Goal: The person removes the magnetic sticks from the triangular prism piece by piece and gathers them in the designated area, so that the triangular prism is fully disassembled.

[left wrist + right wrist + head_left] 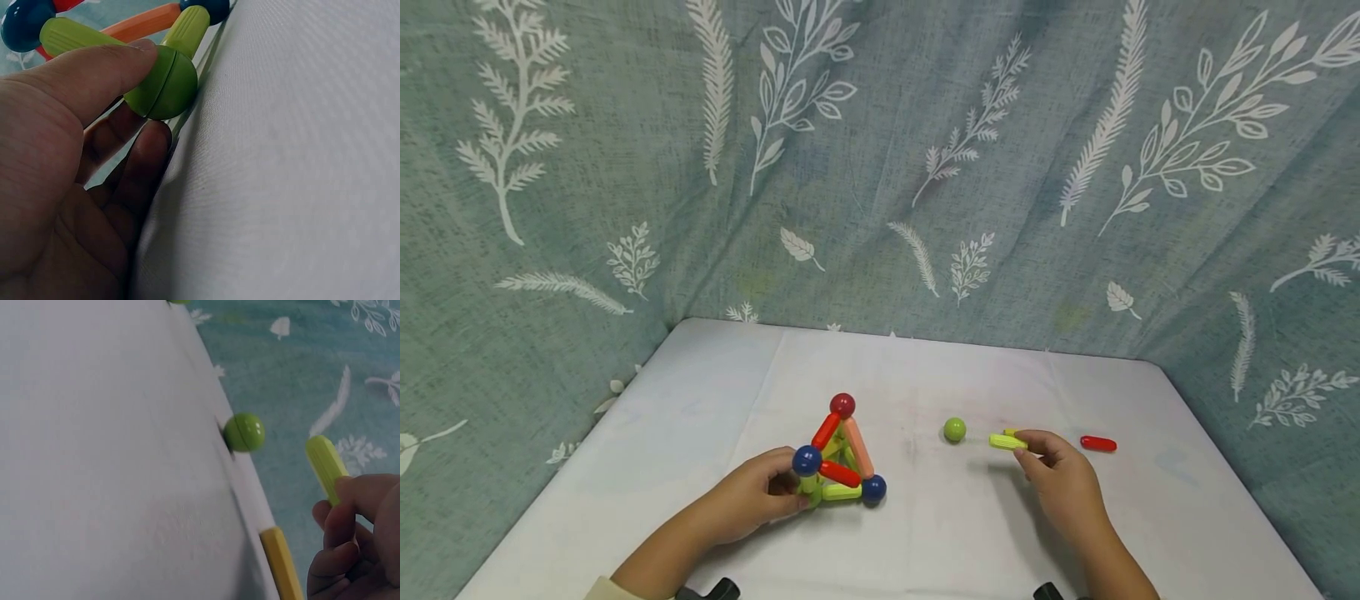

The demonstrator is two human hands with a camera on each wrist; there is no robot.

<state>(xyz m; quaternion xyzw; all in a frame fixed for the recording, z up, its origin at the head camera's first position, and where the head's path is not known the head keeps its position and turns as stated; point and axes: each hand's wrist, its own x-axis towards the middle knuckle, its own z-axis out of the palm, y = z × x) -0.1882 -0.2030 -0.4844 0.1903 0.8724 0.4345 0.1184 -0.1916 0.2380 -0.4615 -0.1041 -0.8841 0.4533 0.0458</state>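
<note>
A frame built of coloured rods and balls stands on the white table, with a red ball at its top and blue balls at two corners. My left hand grips its near green ball between thumb and fingers. In my right hand a lime-green rod is pinched by one end, held above the table. A loose green ball lies left of that hand. Beneath the right hand is a yellow rod, mostly hidden in the head view.
To the right of my right hand lies a red rod. The white table meets a green-grey cloth with white leaf prints at the back and both sides.
</note>
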